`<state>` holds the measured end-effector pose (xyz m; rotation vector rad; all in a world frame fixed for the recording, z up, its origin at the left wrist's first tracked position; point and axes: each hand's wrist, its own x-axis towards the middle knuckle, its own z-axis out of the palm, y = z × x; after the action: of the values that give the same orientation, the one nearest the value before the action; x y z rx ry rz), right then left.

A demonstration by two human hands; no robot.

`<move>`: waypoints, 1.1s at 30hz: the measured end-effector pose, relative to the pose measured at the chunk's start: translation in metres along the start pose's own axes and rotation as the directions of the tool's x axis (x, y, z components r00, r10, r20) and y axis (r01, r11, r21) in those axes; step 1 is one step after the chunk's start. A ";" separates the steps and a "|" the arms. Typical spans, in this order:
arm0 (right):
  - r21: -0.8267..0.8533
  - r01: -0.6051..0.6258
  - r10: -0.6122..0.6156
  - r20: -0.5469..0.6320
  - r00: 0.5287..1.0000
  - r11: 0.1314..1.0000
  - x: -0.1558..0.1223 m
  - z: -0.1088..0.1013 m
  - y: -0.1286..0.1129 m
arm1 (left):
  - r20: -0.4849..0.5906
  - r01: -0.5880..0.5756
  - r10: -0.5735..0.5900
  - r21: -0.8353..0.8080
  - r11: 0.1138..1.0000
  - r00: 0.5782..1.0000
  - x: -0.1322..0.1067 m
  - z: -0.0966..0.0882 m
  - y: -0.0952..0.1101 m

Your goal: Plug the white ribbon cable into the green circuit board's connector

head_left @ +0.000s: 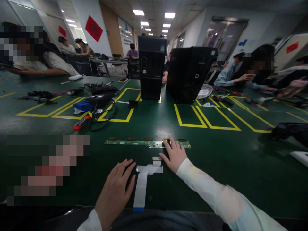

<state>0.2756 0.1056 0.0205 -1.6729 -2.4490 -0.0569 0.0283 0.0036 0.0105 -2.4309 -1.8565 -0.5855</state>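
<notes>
A long narrow green circuit board (125, 142) lies across the green table in front of me. My right hand (173, 153) rests with spread fingers on the board's right part. A white flat ribbon cable (141, 186) runs from the table's near edge up to a T-shaped end just below the board. My left hand (115, 191) lies flat on the table, fingers stretched out, touching the cable's left side. Neither hand holds anything.
Two black computer cases (152, 65) (189, 73) stand upright beyond the board. A red-handled screwdriver (81, 123), black cables and tools lie at the left among yellow marked boxes (192, 120). Other people sit along the table's left and right sides.
</notes>
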 end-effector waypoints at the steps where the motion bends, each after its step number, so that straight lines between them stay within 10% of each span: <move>1: 0.003 0.004 -0.004 0.009 1.000 1.000 0.001 0.000 -0.001 | 0.001 -0.001 0.001 0.000 1.000 1.000 0.000 0.000 0.000; 9: 0.050 0.132 -0.128 -0.066 0.990 0.990 0.001 0.000 0.023 | -0.012 -0.011 0.011 -0.001 1.000 1.000 0.000 0.003 -0.002; 15: 0.098 0.402 -0.372 -0.233 0.898 0.910 -0.003 0.006 0.062 | -0.007 0.009 -0.009 0.002 1.000 1.000 -0.002 0.004 -0.003; 33: 0.183 0.394 -0.370 -0.152 0.917 0.901 -0.006 0.003 0.067 | 0.104 -0.249 0.256 -0.073 0.966 0.961 0.020 -0.008 0.046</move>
<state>0.3395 0.1248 0.0119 -1.0554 -2.5544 0.0539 0.0735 0.0067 0.0332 -2.7342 -1.5445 -0.5024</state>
